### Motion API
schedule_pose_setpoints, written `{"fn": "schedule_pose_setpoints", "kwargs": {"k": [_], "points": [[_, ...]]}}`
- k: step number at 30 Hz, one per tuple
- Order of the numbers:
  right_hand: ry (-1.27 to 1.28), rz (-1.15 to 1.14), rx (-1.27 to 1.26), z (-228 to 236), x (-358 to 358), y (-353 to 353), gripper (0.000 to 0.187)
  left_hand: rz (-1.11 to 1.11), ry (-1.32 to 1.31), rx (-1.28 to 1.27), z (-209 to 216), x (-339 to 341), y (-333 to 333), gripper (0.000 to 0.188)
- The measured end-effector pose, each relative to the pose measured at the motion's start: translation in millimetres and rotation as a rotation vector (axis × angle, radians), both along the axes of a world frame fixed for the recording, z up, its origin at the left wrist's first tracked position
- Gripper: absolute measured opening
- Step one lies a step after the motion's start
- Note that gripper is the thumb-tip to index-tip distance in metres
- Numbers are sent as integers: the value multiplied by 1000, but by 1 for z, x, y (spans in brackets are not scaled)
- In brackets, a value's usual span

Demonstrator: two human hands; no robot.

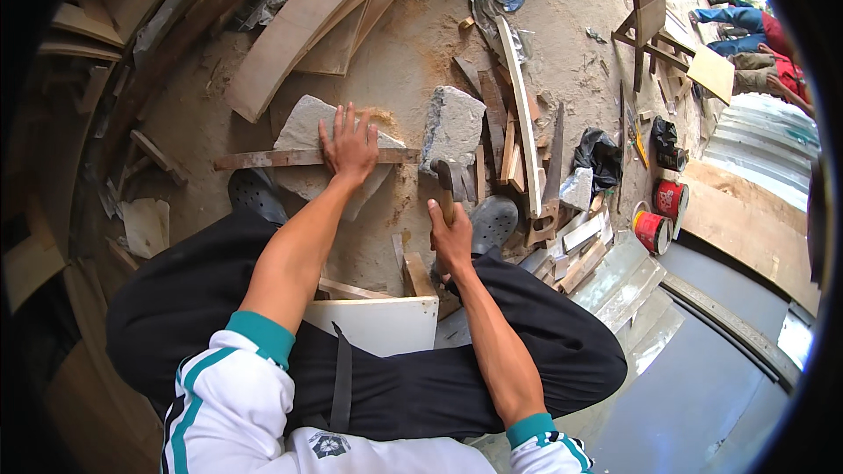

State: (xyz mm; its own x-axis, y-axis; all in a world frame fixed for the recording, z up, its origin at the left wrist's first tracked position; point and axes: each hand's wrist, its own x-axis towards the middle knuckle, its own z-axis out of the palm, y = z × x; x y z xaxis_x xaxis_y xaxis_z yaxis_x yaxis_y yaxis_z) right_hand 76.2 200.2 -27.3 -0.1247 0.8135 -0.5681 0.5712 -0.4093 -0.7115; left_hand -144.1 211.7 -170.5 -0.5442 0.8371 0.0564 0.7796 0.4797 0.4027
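"In the head view, where's the wood strip (297, 158)?"
"Ahead, long axis left to right, over the rough block (304, 127). The left hand (351, 151), nearer, lies on it, fingers spread, gripping nothing."
"And the right hand (452, 235)?"
"Closed round the hammer (447, 183), near the strip's right end."

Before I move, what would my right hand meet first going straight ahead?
Probably the concrete block, beyond the hammer your right hand holds; depth is unclear, so it might pass above.
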Motion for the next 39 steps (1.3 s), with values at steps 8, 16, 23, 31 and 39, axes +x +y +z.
{"fn": "schedule_pose_setpoints", "kwargs": {"k": [8,16,23,31,39], "points": [[-3,25,204,-48,-17,2,32,-157,25,-154,10,-6,13,44],[4,92,344,-3,-37,13,25,-147,-13,-107,14,-8,12,34],[-89,84,202,-16,-44,25,20,-156,-56,-113,15,-10,14,34],[-103,138,305,-34,-35,8,23,-149,-60,-93,15,-9,16,34],[62,29,575,-13,-38,6,18,-150,-53,-114,13,-12,14,35]]}}
